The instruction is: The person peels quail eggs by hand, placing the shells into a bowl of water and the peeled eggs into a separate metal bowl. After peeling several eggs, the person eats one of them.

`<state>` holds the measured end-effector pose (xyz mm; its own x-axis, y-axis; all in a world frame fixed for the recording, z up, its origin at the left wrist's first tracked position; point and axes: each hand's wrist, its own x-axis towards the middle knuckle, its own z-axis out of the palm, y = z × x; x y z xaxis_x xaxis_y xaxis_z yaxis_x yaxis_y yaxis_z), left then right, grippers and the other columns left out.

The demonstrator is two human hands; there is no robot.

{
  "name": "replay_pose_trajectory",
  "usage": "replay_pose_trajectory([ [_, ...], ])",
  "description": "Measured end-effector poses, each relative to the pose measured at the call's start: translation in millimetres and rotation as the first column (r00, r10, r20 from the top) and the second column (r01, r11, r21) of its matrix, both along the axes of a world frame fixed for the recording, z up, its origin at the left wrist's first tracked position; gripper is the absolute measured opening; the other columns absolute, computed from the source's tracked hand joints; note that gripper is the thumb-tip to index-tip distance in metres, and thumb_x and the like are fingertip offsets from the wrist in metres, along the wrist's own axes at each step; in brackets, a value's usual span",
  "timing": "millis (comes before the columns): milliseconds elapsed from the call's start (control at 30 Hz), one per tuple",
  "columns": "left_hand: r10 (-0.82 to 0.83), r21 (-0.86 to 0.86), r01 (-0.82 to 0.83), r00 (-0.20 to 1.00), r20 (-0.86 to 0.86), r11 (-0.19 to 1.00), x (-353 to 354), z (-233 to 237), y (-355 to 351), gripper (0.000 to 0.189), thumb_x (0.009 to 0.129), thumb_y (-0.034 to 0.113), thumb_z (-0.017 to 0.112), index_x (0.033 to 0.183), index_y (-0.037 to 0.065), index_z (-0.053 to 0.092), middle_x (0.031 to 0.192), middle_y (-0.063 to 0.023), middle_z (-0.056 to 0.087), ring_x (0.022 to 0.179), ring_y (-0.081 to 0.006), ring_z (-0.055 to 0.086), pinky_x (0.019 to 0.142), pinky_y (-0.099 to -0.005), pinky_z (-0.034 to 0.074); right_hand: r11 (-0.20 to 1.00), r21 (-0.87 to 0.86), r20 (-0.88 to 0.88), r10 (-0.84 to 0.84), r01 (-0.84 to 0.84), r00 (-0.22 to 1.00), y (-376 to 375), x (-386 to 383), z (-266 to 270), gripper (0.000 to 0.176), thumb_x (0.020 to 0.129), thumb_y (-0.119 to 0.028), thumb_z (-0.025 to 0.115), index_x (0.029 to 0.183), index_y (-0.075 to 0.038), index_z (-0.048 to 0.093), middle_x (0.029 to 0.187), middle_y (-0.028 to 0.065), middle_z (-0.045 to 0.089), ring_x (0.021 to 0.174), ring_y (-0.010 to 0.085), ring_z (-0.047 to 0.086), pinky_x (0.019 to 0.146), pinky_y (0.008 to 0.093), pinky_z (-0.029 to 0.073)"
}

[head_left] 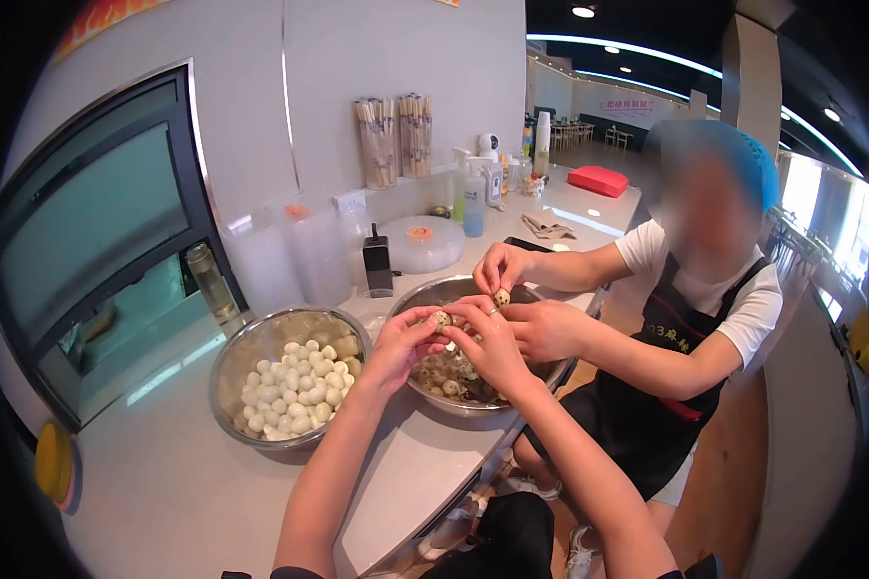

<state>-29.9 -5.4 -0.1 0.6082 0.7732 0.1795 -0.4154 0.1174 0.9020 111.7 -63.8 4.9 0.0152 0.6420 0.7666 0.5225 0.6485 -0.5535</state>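
Over the right-hand metal bowl (425, 394), my left hand (403, 344) pinches a speckled quail egg (441, 319) between thumb and fingers. My right hand (490, 344) meets it from the other side, its thumb and fingertips closed on the same egg. Below, the bowl holds speckled eggs and bits of shell, partly hidden by my hands. To the left, another metal bowl (224, 410) contains many peeled white eggs (294, 391). Close beside my right hand, a co-worker's hands hold another speckled egg (501, 298).
A co-worker (690, 318) in a blue cap and dark apron sits at the right. Behind the bowls stand a black box-shaped object (378, 262), stacked plastic lids (420, 246), pump bottles (474, 203) and a red box (598, 180). The counter edge runs below my arms.
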Motion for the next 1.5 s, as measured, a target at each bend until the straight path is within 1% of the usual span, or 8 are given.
replay_pose_trajectory([
  [133, -0.059, -0.010, 0.059, 0.998, -0.023, 0.998, 0.1, 3.3, -4.5, 0.027, 0.083, 0.017, 0.050, 0.103, 0.000, 0.047, 0.087, -0.0085, 0.057, 0.075, -0.0139, 0.059, 0.065, -0.0213, 0.049, 1.000, 0.019, 0.023, 0.007, -0.008, 1.000, 1.6, 4.2, -0.1, 0.014, 0.072, -0.006, 0.059, 0.085, -0.001, 0.056, 0.075, 0.0092, 0.052, 0.068, 0.0231, 0.053, 0.058, 0.0294, 0.040],
  [300, -0.110, -0.005, 0.110, 0.986, -0.129, 0.994, 0.4, 12.1, -9.8, 0.024, 0.085, 0.027, 0.048, 0.093, 0.005, 0.050, 0.077, -0.0037, 0.056, 0.065, -0.0089, 0.056, 0.052, -0.0174, 0.045, 0.999, 0.049, 0.072, -0.023, 0.019, 0.997, 1.4, 5.4, 0.0, 0.014, 0.072, -0.005, 0.059, 0.085, 0.000, 0.056, 0.078, 0.0087, 0.054, 0.070, 0.0210, 0.054, 0.060, 0.0280, 0.042],
  [433, -0.008, 0.026, 0.014, 0.980, -0.199, 1.000, 1.4, 7.5, -7.0, 0.021, 0.085, 0.030, 0.048, 0.081, 0.009, 0.050, 0.059, 0.0053, 0.043, 0.048, -0.0020, 0.037, 0.041, -0.0148, 0.028, 1.000, -0.019, -0.082, 0.023, -0.024, 0.996, -1.4, 0.9, 0.2, 0.012, 0.071, -0.003, 0.060, 0.083, 0.000, 0.056, 0.077, 0.0072, 0.055, 0.068, 0.0188, 0.055, 0.061, 0.0268, 0.042],
  [667, -0.003, 0.045, 0.012, 0.978, -0.209, 0.999, 2.2, 5.2, -4.4, 0.027, 0.085, 0.030, 0.047, 0.089, 0.004, 0.055, 0.068, -0.0020, 0.055, 0.053, -0.0057, 0.048, 0.046, -0.0168, 0.037, 0.994, 0.113, 0.066, 0.002, -0.009, 0.998, 3.5, 2.8, -1.4, 0.009, 0.072, -0.002, 0.057, 0.079, 0.000, 0.052, 0.074, 0.0125, 0.053, 0.068, 0.0282, 0.054, 0.059, 0.0323, 0.042],
  [833, 0.032, 0.068, -0.015, 0.965, -0.262, 0.998, 5.4, 3.6, -5.5, 0.034, 0.086, 0.032, 0.044, 0.091, 0.000, 0.055, 0.073, -0.0087, 0.058, 0.056, -0.0086, 0.052, 0.051, -0.0194, 0.044, 0.972, 0.180, 0.247, -0.190, 0.148, 0.950, 0.4, 2.8, -3.0, 0.008, 0.074, 0.000, 0.051, 0.079, 0.000, 0.044, 0.075, 0.0147, 0.048, 0.067, 0.0328, 0.050, 0.058, 0.0381, 0.039],
  [1100, 0.081, 0.109, -0.055, 0.965, -0.248, 0.992, 8.0, -2.4, -5.1, 0.027, 0.085, 0.027, 0.048, 0.094, 0.002, 0.055, 0.079, -0.0015, 0.056, 0.067, -0.0068, 0.052, 0.061, -0.0180, 0.044, 0.989, 0.107, 0.104, -0.113, 0.102, 0.988, 6.6, 3.9, -7.1, 0.006, 0.076, 0.002, 0.046, 0.080, 0.002, 0.042, 0.077, 0.0184, 0.046, 0.067, 0.0345, 0.048, 0.059, 0.0393, 0.038],
  [1300, 0.000, 0.104, 0.019, 0.982, -0.189, 0.994, 6.3, -0.4, -6.1, 0.025, 0.084, 0.021, 0.048, 0.097, 0.001, 0.054, 0.089, -0.0026, 0.056, 0.074, -0.0092, 0.053, 0.068, -0.0211, 0.043, 0.970, 0.105, 0.085, -0.226, 0.217, 0.970, 8.1, 7.4, -8.7, 0.005, 0.076, 0.000, 0.049, 0.078, 0.003, 0.046, 0.075, 0.0171, 0.049, 0.066, 0.0324, 0.050, 0.059, 0.0369, 0.039],
  [1500, -0.024, 0.026, 0.026, 0.996, -0.084, 0.999, 3.9, -0.1, -2.0, 0.022, 0.084, 0.018, 0.048, 0.099, 0.002, 0.052, 0.093, -0.0034, 0.056, 0.079, -0.0103, 0.054, 0.066, -0.0208, 0.041, 0.992, 0.118, 0.012, -0.055, 0.053, 0.998, 0.2, 1.1, 0.1, 0.005, 0.074, -0.001, 0.052, 0.079, 0.000, 0.050, 0.074, 0.0142, 0.051, 0.065, 0.0292, 0.053, 0.056, 0.0339, 0.041],
])
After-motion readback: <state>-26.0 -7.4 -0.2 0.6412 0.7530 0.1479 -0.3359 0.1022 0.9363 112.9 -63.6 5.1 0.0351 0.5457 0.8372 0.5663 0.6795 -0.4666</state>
